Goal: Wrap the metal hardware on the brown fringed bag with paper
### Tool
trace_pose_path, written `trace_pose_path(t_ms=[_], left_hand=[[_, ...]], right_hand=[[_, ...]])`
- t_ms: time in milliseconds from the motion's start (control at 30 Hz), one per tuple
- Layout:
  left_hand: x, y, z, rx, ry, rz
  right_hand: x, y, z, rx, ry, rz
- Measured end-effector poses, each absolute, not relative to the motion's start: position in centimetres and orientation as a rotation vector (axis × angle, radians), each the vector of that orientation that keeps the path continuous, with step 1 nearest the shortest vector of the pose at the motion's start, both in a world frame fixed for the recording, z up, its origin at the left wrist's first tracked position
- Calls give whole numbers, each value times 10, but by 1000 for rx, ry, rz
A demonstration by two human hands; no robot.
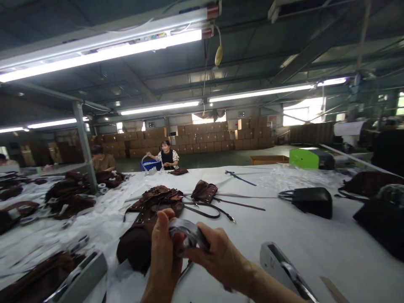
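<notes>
Above the table's near edge, my two hands hold a shiny grey ring-shaped coil; whether it is tape or a wound strap I cannot make out. My left hand is closed on its left side, thumb up. Across from it, my right hand pinches the right side between thumb and fingers. Just behind the hands lies a dark brown bag with a gathered top and metal eyelets, partly hidden by my left hand. Beside it are a small brown pouch and a thin strap with a metal end.
Tape dispensers stand near right and near left. Black bags lie to the right, brown bags among white wrapping to the left. A green machine is at the far right. A co-worker is across the table.
</notes>
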State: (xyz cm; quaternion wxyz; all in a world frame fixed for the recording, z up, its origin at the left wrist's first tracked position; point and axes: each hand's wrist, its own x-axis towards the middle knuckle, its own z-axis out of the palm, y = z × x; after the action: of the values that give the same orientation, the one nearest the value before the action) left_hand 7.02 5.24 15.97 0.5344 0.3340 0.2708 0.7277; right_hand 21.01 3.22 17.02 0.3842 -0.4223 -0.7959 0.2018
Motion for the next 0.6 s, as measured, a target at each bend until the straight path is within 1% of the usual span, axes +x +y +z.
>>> trace_pose_path(t_ms=[33,100,200,267,300,333,400,467,533,600], left_hand=[[68,55,158,793,646,1722],[61,60,151,1018,686,1589],[50,60,146,1571,772,1216],[47,57,150,1766,823,1096],[49,55,154,1749,830,1138],[52,54,157,1642,817,1252],[60,55,160,1249,734,1547],[66,59,157,918,650,1735],[66,64,148,882,647,1751],[60,66,139,1147,702,1541]], right_hand=[[212,34,167,-1073,-2039,498],[217,37,161,-1125,-2152,352],[225,40,159,-1181,-2396,122],[225,39,163,-1089,-2453,131],[222,38,165,-1052,-2422,168],[219,37,168,-1045,-2362,212],[212,36,169,-1104,-2209,297],[209,37,164,-1165,-2106,331],[212,40,153,-1186,-2136,282],[219,43,142,-1235,-2270,133]])
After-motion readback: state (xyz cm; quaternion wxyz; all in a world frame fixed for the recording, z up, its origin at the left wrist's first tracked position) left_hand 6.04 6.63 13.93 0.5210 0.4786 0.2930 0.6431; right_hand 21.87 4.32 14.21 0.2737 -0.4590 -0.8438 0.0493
